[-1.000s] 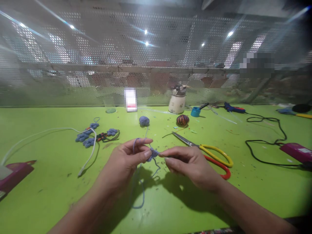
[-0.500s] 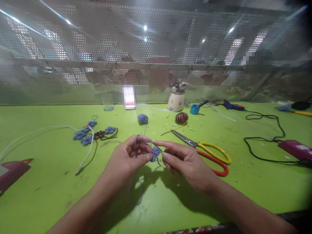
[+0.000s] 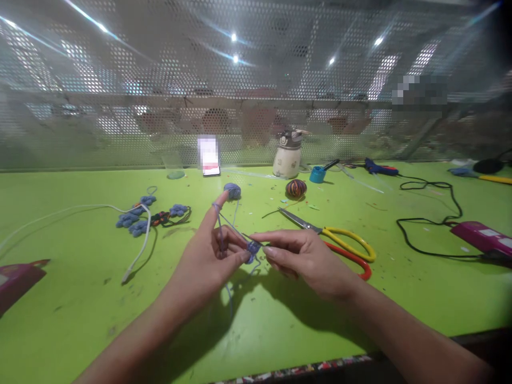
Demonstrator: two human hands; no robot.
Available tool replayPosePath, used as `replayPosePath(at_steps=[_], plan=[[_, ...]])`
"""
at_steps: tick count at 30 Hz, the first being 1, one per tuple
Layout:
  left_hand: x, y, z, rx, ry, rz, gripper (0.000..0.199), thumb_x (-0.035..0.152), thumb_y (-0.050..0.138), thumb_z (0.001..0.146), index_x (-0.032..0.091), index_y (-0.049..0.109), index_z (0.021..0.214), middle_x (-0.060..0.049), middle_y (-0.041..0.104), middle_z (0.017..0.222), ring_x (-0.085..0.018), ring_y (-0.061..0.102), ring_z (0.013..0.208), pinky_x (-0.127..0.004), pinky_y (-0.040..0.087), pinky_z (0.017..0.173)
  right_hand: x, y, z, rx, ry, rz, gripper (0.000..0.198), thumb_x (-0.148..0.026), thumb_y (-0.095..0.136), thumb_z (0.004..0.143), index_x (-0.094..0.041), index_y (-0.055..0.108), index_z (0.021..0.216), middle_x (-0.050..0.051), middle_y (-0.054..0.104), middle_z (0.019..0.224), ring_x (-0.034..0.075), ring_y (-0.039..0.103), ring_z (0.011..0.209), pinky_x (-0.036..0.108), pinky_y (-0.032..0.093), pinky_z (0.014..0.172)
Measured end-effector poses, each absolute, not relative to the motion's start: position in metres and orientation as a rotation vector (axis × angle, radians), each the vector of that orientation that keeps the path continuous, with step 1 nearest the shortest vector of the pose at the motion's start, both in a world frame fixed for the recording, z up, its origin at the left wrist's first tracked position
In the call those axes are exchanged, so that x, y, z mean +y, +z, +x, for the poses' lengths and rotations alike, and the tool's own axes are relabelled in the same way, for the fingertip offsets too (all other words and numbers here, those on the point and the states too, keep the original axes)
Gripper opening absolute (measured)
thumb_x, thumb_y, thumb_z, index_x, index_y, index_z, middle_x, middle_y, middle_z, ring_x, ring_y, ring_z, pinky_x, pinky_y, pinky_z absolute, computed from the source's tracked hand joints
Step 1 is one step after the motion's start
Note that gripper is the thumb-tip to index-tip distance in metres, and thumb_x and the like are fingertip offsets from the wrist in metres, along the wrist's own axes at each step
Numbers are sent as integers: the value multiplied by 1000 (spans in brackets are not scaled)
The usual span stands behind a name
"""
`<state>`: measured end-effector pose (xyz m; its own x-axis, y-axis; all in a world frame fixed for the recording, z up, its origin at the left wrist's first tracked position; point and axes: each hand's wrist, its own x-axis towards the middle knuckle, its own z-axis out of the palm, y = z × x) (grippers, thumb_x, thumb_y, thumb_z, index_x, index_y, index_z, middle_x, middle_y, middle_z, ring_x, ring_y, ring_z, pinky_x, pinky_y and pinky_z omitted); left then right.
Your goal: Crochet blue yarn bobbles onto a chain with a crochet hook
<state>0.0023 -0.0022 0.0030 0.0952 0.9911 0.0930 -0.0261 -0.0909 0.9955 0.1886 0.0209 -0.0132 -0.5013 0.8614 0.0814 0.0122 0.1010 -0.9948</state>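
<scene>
Between thumb and fingers, my left hand (image 3: 216, 245) pinches a small blue-purple crochet piece (image 3: 253, 248). Its index finger is raised, with a strand of the same yarn (image 3: 221, 229) looped round it and running to the work. My right hand (image 3: 298, 256) grips a thin crochet hook (image 3: 250, 237), whose tip points left over the top of the piece. A loose yarn tail hangs below. Beyond the raised finger lies a blue-purple yarn ball (image 3: 232, 191). Red-and-yellow-handled scissors (image 3: 348, 242) lie just past my right hand.
Blue crocheted flowers (image 3: 138, 218) lie at left, crossed by a white cable (image 3: 149, 224). Behind are a multicoloured yarn ball (image 3: 296, 188), a phone (image 3: 209, 156), a bottle (image 3: 287, 157) and a blue pot (image 3: 318, 174). A glue gun (image 3: 380, 168) and magenta box (image 3: 482, 240) stand at right.
My left index finger has lifted and straightened, drawing the yarn up into a taut strand. The hook has tilted slightly over the piece. The whole view has shifted a little.
</scene>
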Motion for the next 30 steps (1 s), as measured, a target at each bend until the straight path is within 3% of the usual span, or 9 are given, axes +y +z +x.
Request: replayPosePath(at_steps=[5, 9, 11, 14, 19, 24, 30], plan=[[-6, -7, 5, 1313, 1212, 1712, 80, 13, 68, 78, 29, 36, 149, -1, 66, 72, -19, 58, 65, -30, 45, 68, 23, -15, 184, -1612, 1471, -974, 23, -18, 68, 79, -16, 77, 100, -3, 49, 56, 9, 37, 53, 23, 29, 48], [-15, -10, 10, 1395, 1360, 1853, 57, 12, 70, 76, 28, 61, 130, -4, 69, 78, -21, 54, 69, -31, 40, 72, 21, -21, 175, -1325, 1629, -974, 34, -23, 70, 79, -15, 72, 111, -6, 48, 54, 6, 34, 45, 21, 23, 43], [-18, -9, 14, 1390, 1425, 1798, 53, 12, 73, 72, 27, 66, 123, -4, 69, 79, -22, 54, 70, -31, 40, 74, 18, -23, 171, -1219, 1689, -904, 39, -25, 71, 79, -15, 69, 117, -5, 52, 57, 5, 36, 44, 20, 24, 42], [-16, -5, 17, 1403, 1520, 1656, 59, 15, 74, 74, 27, 59, 130, -2, 69, 77, -21, 58, 72, -32, 42, 79, 15, -23, 170, -1117, 1731, -815, 44, -26, 73, 79, -17, 66, 121, -5, 53, 58, 4, 36, 43, 19, 23, 41], [-3, -2, 14, 1105, 1440, 1198, 90, 13, 78, 69, 21, 34, 147, 3, 69, 71, -17, 64, 74, -31, 48, 79, 13, -21, 172, -1063, 1781, -702, 44, -26, 72, 79, -21, 65, 123, -6, 51, 58, 4, 33, 43, 19, 21, 41], [6, -4, 2, 926, 1252, 841, 87, 6, 82, 64, 13, 40, 141, 0, 71, 73, -12, 63, 65, -23, 46, 66, 14, -22, 172, -1119, 1742, -678, 43, -27, 72, 79, -21, 67, 121, -6, 49, 56, 5, 31, 45, 20, 21, 43], [8, 1, -5, 890, 1201, 826, 82, 4, 81, 65, 12, 43, 138, 0, 69, 69, -9, 59, 59, -20, 42, 58, 14, -23, 175, -1260, 1619, -746, 38, -28, 69, 82, -19, 69, 119, -5, 47, 59, 6, 31, 47, 21, 19, 44]])
